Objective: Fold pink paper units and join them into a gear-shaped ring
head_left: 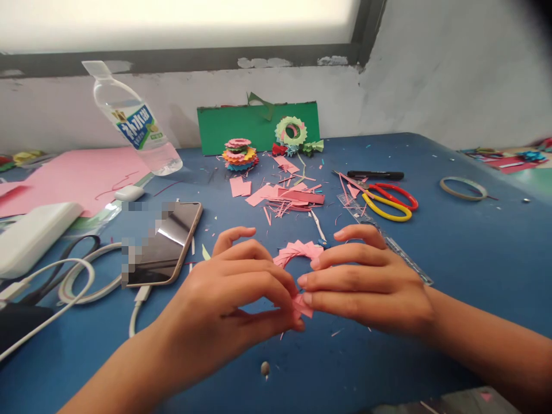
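Between my two hands is a pink folded-paper ring [301,249], its pleated pieces fanned around an open centre. My left hand [245,282] pinches the ring's near side between thumb and fingers. From the right, my right hand [366,282] grips the same ring, its fingertips on the near right edge; its thumb is hidden. Part of the ring is covered by my fingers. Beyond it lie pink paper scraps and strips [284,195]. Farther back are a stack of coloured paper rings [240,155] and a pale green paper ring [291,131] standing upright.
Scissors [390,201] with red and yellow handles, a black pen [375,175], a clear ruler [405,256] and a tape roll [463,188] lie to the right. At left are a phone [172,244], a white cable [92,276], a power bank [38,236] and a tilted water bottle [133,121].
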A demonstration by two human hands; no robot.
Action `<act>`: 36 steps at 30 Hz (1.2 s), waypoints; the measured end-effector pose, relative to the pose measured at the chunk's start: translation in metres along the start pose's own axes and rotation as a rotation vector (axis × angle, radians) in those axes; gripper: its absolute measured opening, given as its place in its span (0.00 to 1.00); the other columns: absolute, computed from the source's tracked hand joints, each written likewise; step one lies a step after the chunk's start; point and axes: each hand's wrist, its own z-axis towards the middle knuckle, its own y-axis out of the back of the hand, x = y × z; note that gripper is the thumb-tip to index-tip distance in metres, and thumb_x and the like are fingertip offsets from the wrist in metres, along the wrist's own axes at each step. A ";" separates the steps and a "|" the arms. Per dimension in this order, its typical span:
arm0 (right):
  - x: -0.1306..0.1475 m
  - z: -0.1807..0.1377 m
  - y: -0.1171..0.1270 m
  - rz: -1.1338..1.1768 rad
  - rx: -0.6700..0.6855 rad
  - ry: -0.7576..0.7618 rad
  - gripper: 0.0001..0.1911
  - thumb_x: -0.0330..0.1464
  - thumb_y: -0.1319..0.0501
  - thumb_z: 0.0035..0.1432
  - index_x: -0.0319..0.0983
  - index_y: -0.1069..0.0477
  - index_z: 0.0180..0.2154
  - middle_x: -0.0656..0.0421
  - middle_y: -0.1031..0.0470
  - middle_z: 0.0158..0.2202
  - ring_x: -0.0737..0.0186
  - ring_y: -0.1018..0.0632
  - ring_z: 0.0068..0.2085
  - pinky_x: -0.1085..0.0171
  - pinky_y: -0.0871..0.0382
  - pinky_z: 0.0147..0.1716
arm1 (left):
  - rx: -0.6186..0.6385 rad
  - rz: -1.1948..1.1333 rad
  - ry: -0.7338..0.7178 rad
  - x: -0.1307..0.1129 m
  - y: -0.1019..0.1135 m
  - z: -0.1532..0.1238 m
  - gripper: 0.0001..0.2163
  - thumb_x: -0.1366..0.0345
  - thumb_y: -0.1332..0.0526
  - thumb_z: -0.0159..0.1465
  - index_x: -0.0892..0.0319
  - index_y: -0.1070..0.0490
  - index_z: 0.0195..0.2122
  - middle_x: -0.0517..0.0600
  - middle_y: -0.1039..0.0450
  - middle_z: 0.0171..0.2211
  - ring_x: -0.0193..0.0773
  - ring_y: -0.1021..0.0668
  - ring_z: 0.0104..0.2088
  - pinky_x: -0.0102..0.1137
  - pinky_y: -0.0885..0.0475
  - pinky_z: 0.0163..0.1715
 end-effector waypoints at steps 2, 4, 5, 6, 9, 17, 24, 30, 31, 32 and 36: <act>0.001 0.001 -0.001 0.035 -0.020 -0.062 0.07 0.29 0.43 0.61 0.40 0.27 0.32 0.65 0.22 0.34 0.71 0.24 0.37 0.62 0.39 0.47 | -0.003 -0.010 0.023 0.001 0.001 0.000 0.05 0.69 0.33 0.53 0.54 0.29 0.27 0.36 0.24 0.26 0.28 0.26 0.27 0.35 0.43 0.52; 0.001 0.002 -0.003 0.124 -0.057 -0.141 0.03 0.30 0.40 0.58 0.38 0.27 0.33 0.62 0.22 0.33 0.70 0.23 0.34 0.62 0.36 0.45 | -0.029 -0.008 0.057 0.002 0.000 -0.001 0.07 0.70 0.33 0.52 0.53 0.28 0.30 0.37 0.24 0.25 0.29 0.25 0.25 0.36 0.41 0.52; 0.002 0.003 -0.004 0.197 -0.071 -0.191 0.02 0.29 0.39 0.57 0.37 0.27 0.33 0.61 0.22 0.32 0.70 0.23 0.33 0.63 0.35 0.44 | -0.055 -0.003 0.066 0.003 -0.001 -0.002 0.08 0.71 0.33 0.53 0.53 0.28 0.32 0.37 0.24 0.25 0.29 0.25 0.25 0.37 0.39 0.52; 0.002 0.004 -0.005 0.280 -0.073 -0.263 0.03 0.29 0.39 0.57 0.37 0.27 0.35 0.60 0.22 0.32 0.69 0.23 0.32 0.64 0.33 0.42 | -0.090 0.004 0.074 0.005 -0.002 -0.002 0.08 0.71 0.34 0.54 0.53 0.28 0.34 0.38 0.24 0.26 0.29 0.25 0.24 0.38 0.38 0.52; 0.003 0.006 -0.006 0.480 -0.032 -0.598 0.08 0.28 0.40 0.57 0.37 0.27 0.41 0.59 0.22 0.34 0.68 0.22 0.34 0.68 0.29 0.37 | -0.199 0.003 0.106 0.009 -0.008 -0.002 0.08 0.72 0.36 0.56 0.53 0.27 0.36 0.40 0.21 0.29 0.30 0.22 0.24 0.37 0.31 0.49; -0.002 0.007 -0.007 0.824 0.043 -0.995 0.09 0.34 0.40 0.56 0.35 0.26 0.36 0.59 0.23 0.29 0.69 0.24 0.26 0.70 0.28 0.26 | -0.224 -0.159 0.277 0.008 -0.013 0.002 0.09 0.75 0.36 0.53 0.56 0.23 0.34 0.44 0.20 0.30 0.35 0.19 0.28 0.24 0.22 0.28; -0.001 0.005 -0.010 0.908 0.109 -1.057 0.10 0.31 0.41 0.57 0.36 0.31 0.42 0.59 0.24 0.29 0.69 0.24 0.28 0.71 0.31 0.27 | -0.143 -0.208 0.290 0.012 -0.016 0.003 0.08 0.74 0.35 0.53 0.56 0.23 0.32 0.44 0.20 0.28 0.34 0.19 0.26 0.21 0.23 0.25; -0.003 0.002 -0.014 0.923 0.121 -1.056 0.11 0.35 0.42 0.58 0.37 0.34 0.42 0.60 0.24 0.28 0.69 0.25 0.25 0.71 0.33 0.24 | -0.052 -0.303 0.508 0.009 -0.020 0.005 0.06 0.68 0.37 0.56 0.57 0.23 0.35 0.45 0.20 0.29 0.33 0.20 0.28 0.20 0.25 0.26; -0.004 0.002 -0.014 0.907 0.116 -1.058 0.11 0.36 0.42 0.58 0.37 0.33 0.40 0.60 0.24 0.28 0.69 0.25 0.26 0.71 0.33 0.25 | -0.058 -0.310 0.552 0.008 -0.020 0.006 0.05 0.67 0.37 0.56 0.57 0.23 0.34 0.45 0.20 0.30 0.33 0.20 0.29 0.20 0.25 0.27; -0.006 0.002 -0.014 0.889 0.118 -1.058 0.11 0.37 0.42 0.58 0.37 0.32 0.39 0.60 0.25 0.28 0.68 0.25 0.27 0.71 0.33 0.26 | -0.081 -0.315 0.591 0.007 -0.020 0.006 0.05 0.66 0.37 0.56 0.56 0.23 0.33 0.44 0.20 0.30 0.32 0.20 0.29 0.19 0.25 0.28; -0.010 0.002 -0.013 0.814 0.169 -1.029 0.11 0.38 0.41 0.57 0.36 0.27 0.33 0.59 0.25 0.26 0.66 0.25 0.30 0.69 0.33 0.31 | -0.166 -0.354 0.678 0.007 -0.019 0.007 0.03 0.66 0.35 0.54 0.56 0.23 0.30 0.43 0.21 0.27 0.29 0.21 0.27 0.16 0.28 0.26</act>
